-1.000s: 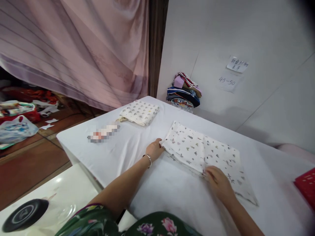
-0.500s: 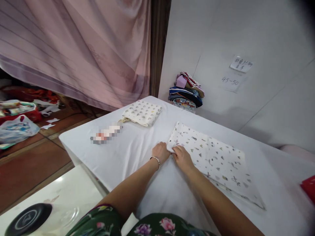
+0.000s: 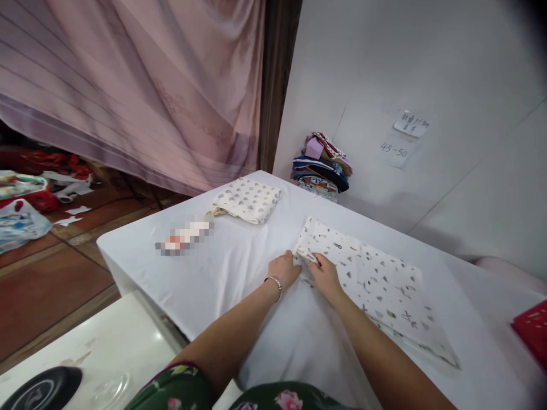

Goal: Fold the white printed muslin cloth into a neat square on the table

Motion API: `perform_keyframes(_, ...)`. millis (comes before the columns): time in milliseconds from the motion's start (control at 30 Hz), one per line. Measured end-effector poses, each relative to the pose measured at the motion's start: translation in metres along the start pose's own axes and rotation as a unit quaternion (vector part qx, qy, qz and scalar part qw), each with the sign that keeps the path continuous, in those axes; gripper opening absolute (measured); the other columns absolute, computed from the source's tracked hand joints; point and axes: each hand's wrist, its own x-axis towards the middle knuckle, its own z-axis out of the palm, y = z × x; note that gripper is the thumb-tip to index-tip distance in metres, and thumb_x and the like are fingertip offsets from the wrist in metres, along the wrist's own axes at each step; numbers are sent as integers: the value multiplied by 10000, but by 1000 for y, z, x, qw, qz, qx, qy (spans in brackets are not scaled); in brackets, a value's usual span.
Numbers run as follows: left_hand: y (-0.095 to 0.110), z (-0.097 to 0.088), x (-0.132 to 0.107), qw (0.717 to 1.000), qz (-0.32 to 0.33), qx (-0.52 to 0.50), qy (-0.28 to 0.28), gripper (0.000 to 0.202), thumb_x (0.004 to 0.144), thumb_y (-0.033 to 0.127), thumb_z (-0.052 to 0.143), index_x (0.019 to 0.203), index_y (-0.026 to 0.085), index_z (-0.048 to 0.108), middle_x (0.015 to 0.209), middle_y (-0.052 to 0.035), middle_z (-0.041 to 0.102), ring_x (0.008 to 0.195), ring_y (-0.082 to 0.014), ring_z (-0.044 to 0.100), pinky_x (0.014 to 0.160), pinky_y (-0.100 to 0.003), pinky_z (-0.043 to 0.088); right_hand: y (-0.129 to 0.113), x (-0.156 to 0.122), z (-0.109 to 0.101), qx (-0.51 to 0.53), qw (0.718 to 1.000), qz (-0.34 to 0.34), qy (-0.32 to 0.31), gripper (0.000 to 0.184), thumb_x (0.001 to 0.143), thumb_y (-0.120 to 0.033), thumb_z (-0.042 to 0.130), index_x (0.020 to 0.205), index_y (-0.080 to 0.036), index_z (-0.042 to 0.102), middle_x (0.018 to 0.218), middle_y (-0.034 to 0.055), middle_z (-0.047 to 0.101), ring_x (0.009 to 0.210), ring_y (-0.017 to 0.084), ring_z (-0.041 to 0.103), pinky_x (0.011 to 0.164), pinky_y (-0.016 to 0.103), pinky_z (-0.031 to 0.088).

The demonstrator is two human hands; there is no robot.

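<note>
A white cloth with small grey and olive prints (image 3: 380, 285) lies folded flat on the white-covered table (image 3: 205, 290). At its near left corner, my left hand (image 3: 284, 270), with a bracelet on the wrist, has its fingers closed on the edge. Just right of it, my right hand (image 3: 325, 277) pinches the same cloth, thumb on top, lifting a bit of the edge. Farther back sits a second folded cloth with a grey pattern (image 3: 248, 200), a beige cord at its left corner. Neither hand touches it.
A blurred-out item (image 3: 183, 236) lies on the table's left. A stack of folded clothes (image 3: 320, 165) stands by the wall beyond the far edge. A white surface with a black round object (image 3: 43, 390) is at lower left. Something red (image 3: 532, 327) sits at the right.
My right hand has shifted slightly right and drawn up the cloth's corner edge, which now looks bunched between the hands. The second cloth has stayed put.
</note>
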Motion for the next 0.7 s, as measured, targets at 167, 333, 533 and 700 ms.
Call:
perform_keyframes(167, -3, 0, 1, 992, -31, -121, -2, 371, 728, 387, 568, 1040, 194, 517, 910, -78, 656, 904, -252, 610, 757, -331, 434, 1, -2, -1, 60, 997, 37, 13, 277, 784, -317, 445, 937, -171, 624, 675, -9, 601, 598, 148, 514, 576, 249, 415)
perform_keyframes(333, 4, -2, 1, 885, -114, -447, -62, 473, 691, 250, 624, 1121, 159, 448, 902, -59, 628, 786, -186, 621, 691, -281, 477, -6, -5, 0, 13, 1000, -28, -3, 249, 789, -270, 448, 959, -190, 612, 870, 29, 633, 771, 172, 562, 705, 283, 438)
perform_keyframes(533, 5, -9, -3, 790, -124, -575, -174, 231, 730, 215, 560, 946, 137, 526, 638, 21, 566, 607, -121, 605, 685, -277, 519, -11, -7, 2, -37, 994, -101, -12, 241, 827, -265, 437, 1011, -195, 575, 941, 49, 593, 900, 184, 552, 797, 308, 429)
perform_keyframes(700, -1, -11, -3, 749, -132, -607, -228, 120, 718, 245, 569, 741, 127, 566, 537, 29, 500, 573, -129, 589, 718, -313, 529, -13, -2, -6, -54, 991, -120, 27, 229, 859, -271, 403, 990, -181, 568, 899, 54, 578, 848, 178, 543, 752, 290, 429)
